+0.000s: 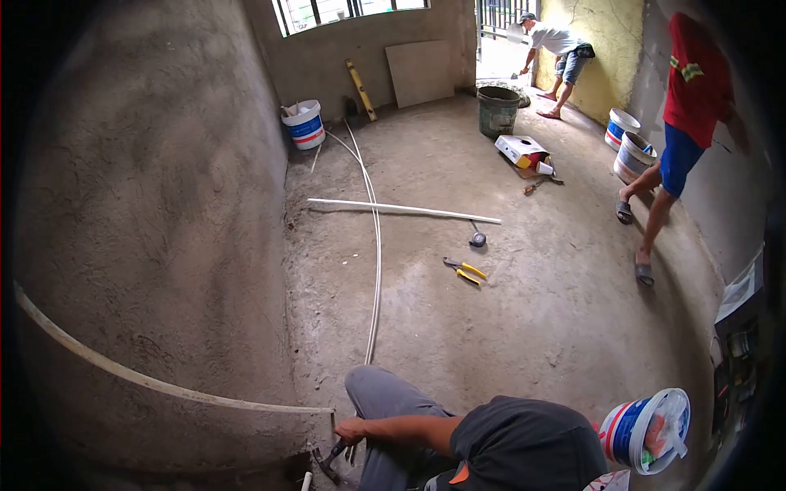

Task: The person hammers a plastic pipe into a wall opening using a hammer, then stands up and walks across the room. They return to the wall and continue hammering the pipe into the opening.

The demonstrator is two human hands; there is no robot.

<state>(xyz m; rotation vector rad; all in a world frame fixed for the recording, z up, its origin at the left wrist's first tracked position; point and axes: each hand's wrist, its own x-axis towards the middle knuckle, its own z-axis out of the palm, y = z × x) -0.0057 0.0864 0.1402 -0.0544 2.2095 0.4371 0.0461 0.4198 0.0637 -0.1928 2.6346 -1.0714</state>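
My right hand [350, 430] is closed round a hammer [329, 463], low in the view beside my grey-trousered knee [391, 394]. The dark hammer head points down and left, close to the base of the rough wall. Just left of the hand is the end of a long, pale strip [176, 390] that runs along the wall. A short white pipe end [307, 481] shows below the hammer. My left hand is not visible.
White tubes [377, 245] and a white strip [409, 211] cross on the floor, near a tape measure [478, 240] and yellow-handled pliers [467, 272]. Buckets [304, 127] [634, 434] stand left and right. A person in red [696, 90] walks at right; another person [561, 49] bends by the doorway.
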